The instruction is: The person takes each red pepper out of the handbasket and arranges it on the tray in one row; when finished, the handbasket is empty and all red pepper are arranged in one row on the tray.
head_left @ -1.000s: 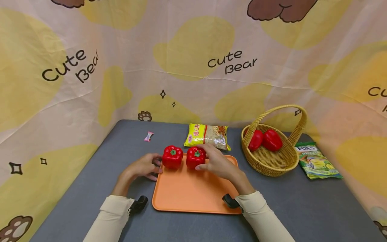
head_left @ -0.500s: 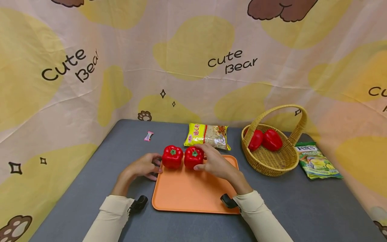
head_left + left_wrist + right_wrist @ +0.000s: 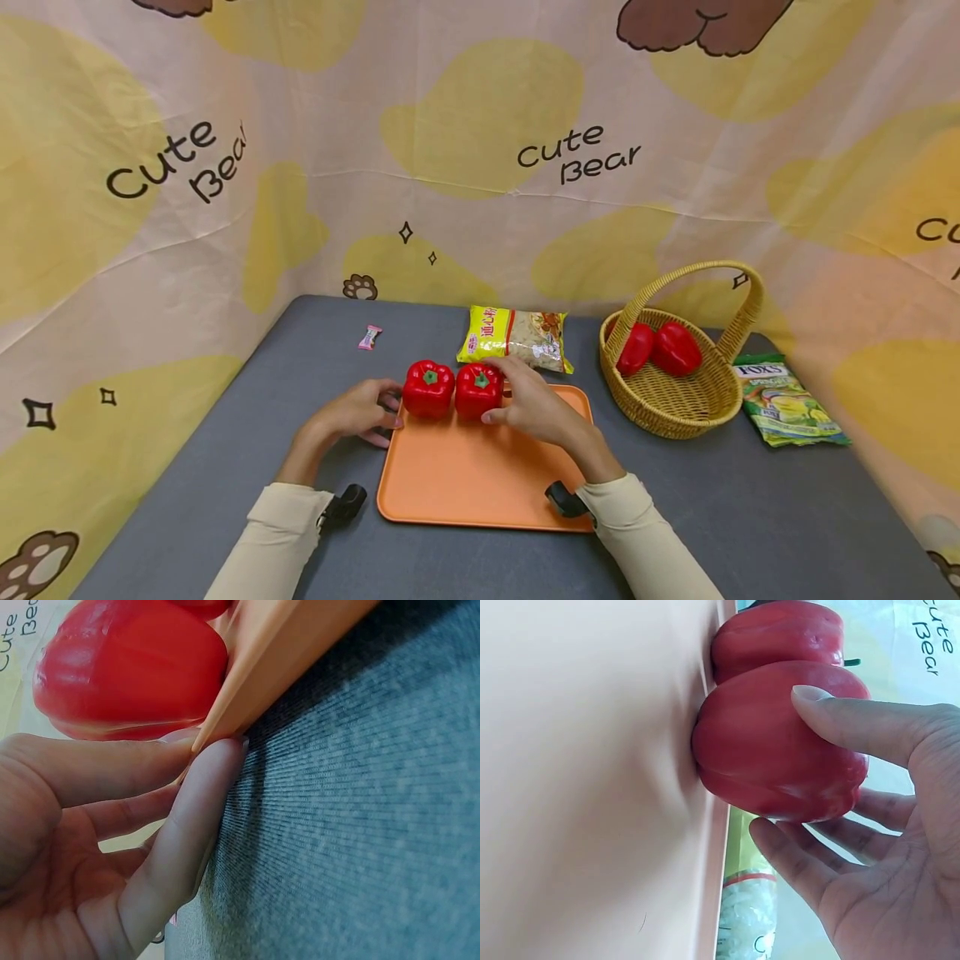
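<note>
Two red bell peppers with green stems stand side by side at the far left of an orange tray (image 3: 480, 479). My right hand (image 3: 536, 404) grips the right bell pepper (image 3: 478, 392), its thumb on the near side and its fingers round the back. In the right wrist view this pepper (image 3: 772, 742) sits on the tray right up against the other one. My left hand (image 3: 360, 414) pinches the tray's left rim (image 3: 225, 712) between thumb and finger, just beside the left bell pepper (image 3: 427, 390).
A yellow bag of pasta (image 3: 516, 337) lies behind the tray. To the right stands a wicker basket (image 3: 678, 412) with two red bell peppers inside, and a green FOX'S bag (image 3: 787, 404) beside it. A small pink wrapped candy (image 3: 369, 337) lies at the back left.
My right hand has slid the right bell pepper slightly left, narrowing the gap to the other one. The left hand has stayed at the tray's rim.
</note>
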Motion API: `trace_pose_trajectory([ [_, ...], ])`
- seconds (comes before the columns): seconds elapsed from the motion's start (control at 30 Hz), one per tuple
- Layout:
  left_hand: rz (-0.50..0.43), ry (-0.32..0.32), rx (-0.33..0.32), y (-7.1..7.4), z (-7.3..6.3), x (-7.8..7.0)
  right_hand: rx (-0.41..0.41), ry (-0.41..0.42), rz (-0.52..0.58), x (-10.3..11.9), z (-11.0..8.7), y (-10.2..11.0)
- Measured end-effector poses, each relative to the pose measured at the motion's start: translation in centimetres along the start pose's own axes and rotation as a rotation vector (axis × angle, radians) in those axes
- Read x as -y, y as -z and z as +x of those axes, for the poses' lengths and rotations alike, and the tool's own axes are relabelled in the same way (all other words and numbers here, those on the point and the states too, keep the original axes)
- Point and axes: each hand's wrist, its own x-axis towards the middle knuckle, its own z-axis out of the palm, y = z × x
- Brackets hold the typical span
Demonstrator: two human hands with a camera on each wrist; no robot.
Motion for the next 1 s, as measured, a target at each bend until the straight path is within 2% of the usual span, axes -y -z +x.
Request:
trace_pose_trajectory([
  [0.1,0.004,-0.001,-0.002,0.0,0.0,0.0,-0.004,-0.001,-0.001,0.0,0.0,0.1],
  [0.33,-0.055,-0.035,0.023,0.1,0.1,0.1,-0.003,-0.001,0.019,-0.1,-0.1,0.1],
  [0.53,-0.053,-0.025,0.021,0.1,0.1,0.2,-0.004,0.009,0.021,-0.2,-0.7,0.5],
  [0.77,-0.038,-0.026,0.018,0.1,-0.2,0.0,-0.063,0.132,0.067,-1.0,-1.8,2.1],
  [1.0,-0.036,-0.025,0.015,0.0,0.1,0.1,-0.168,0.228,-0.031,-1.9,-3.9,4.3],
])
